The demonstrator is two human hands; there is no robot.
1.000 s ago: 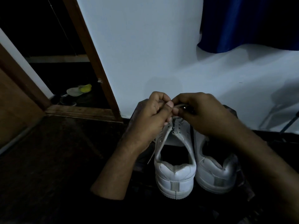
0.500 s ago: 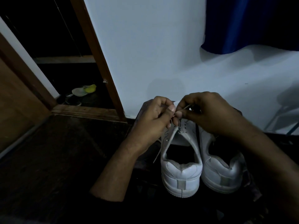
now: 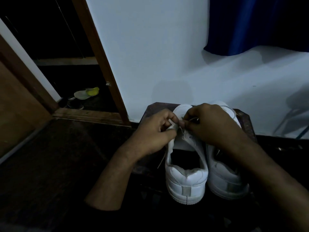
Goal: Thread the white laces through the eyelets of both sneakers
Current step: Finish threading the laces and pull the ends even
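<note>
At the far left of the frame we see a brown wooden door [image 3: 15,101] standing open, and beyond it, in the upper left, a dark doorway with a pale sandal [image 3: 82,94] and a yellow object [image 3: 93,92] lying on its floor. A brown door frame [image 3: 98,59] slants down to the dark floor [image 3: 55,161] that fills the lower left.

Moving toward the centre, our left hand [image 3: 154,133] reaches in from the lower middle, its fingers curled and its thumb and forefinger pinching the left eyelet flap of the left sneaker [image 3: 185,174]. A loose end of the white lace [image 3: 161,160] hangs down the outer side of that shoe, just below the wrist. The 2 sneakers stand side by side, touching, heels toward us and toes toward the pale wall [image 3: 158,47], in the lower centre of the frame on a dark mat [image 3: 153,108].

Our right hand [image 3: 212,125] comes in from the lower right and meets the left one over the left sneaker's tongue, fingertips pinching a thin stretch of lace; we cannot tell which eyelet it enters. This forearm covers part of the right sneaker [image 3: 225,183].

In the upper right hangs a blue curtain [image 3: 247,24].
</note>
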